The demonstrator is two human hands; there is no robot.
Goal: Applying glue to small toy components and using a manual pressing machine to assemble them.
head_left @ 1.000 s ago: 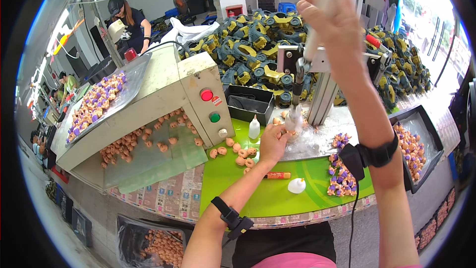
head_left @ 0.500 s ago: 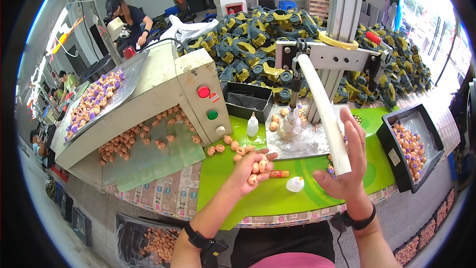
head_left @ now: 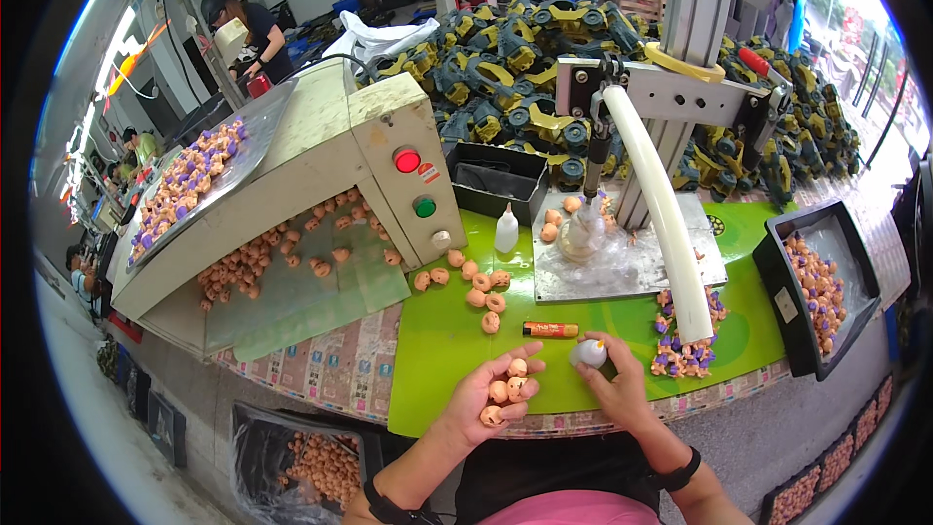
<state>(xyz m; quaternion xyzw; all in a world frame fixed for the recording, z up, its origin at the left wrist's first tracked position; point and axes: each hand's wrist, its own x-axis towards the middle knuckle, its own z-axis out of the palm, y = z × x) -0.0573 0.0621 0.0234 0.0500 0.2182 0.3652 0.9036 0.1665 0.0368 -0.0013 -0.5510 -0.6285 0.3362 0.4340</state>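
Along the near side of the green mat (head_left: 418, 384), your left hand (head_left: 476, 401) is cradling a few peach balls (head_left: 499, 391), and your right hand (head_left: 622, 391) is closing around a small white bottle (head_left: 587, 354) with a yellow tip. The balls are resting in your left palm and against its fingers, to the left of the bottle, with a gap between your two hands. Your left palm is facing up and cupping, its fingers half curled. Your right hand is pinching the bottle, the thumb lying on its near side and the fingers bending around its right side; whether the bottle is touching the mat, you cannot tell. Your left forearm is slanting far and to the right, your right forearm far and to the left, and both are wearing a black strap (head_left: 676, 469). Just beyond the bottle, an orange tube (head_left: 550, 330) is lying on the mat. Farther left, loose balls (head_left: 476, 298) are sitting in a scatter, with another white bottle (head_left: 506, 230) standing beyond them. To the right of your right hand, purple-and-peach pieces (head_left: 683, 362) are lying in a heap.
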